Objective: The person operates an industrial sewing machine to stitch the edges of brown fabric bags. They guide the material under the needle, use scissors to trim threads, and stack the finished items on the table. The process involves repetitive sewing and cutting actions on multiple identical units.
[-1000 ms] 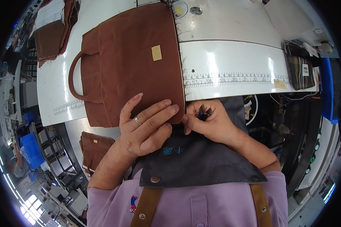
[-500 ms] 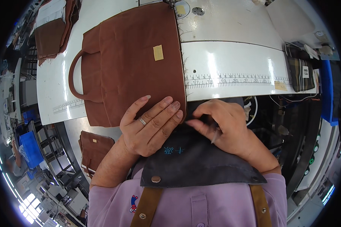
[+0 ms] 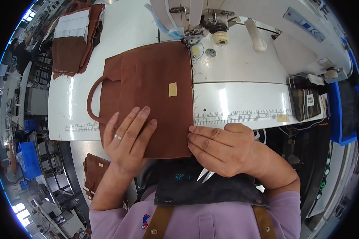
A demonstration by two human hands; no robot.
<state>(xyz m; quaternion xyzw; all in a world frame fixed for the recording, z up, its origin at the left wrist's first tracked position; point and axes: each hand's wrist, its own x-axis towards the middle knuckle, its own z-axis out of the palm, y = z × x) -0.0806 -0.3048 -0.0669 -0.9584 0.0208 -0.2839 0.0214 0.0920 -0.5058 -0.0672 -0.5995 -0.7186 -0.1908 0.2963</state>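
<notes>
A reddish-brown fabric bag [image 3: 151,67] lies flat on the white sewing table, its curved handle [image 3: 92,97] toward the left and a small yellow patch [image 3: 172,89] on its face. The far right corner of the bag is under the presser foot [image 3: 192,39] of a sewing machine. My left hand [image 3: 125,141] rests on the near left part of the fabric with its fingers spread. At the bag's near right edge, the fingertips of my right hand [image 3: 223,149] touch the fabric. Metal thread snips [image 3: 205,175] are tucked in that hand, blades poking out below the palm.
Stacked brown and white fabric pieces [image 3: 71,44] lie at the far left of the table. More brown pieces [image 3: 95,171] sit lower, at left. A printed ruler [image 3: 243,116] runs along the near edge. A striped pouch [image 3: 305,104] and blue bin [image 3: 343,115] are at right.
My right hand has moved onto the bag's right edge, and the snips' blades show plainly. My left hand has slid left across the fabric. The view has shifted, bringing the machine head into sight.
</notes>
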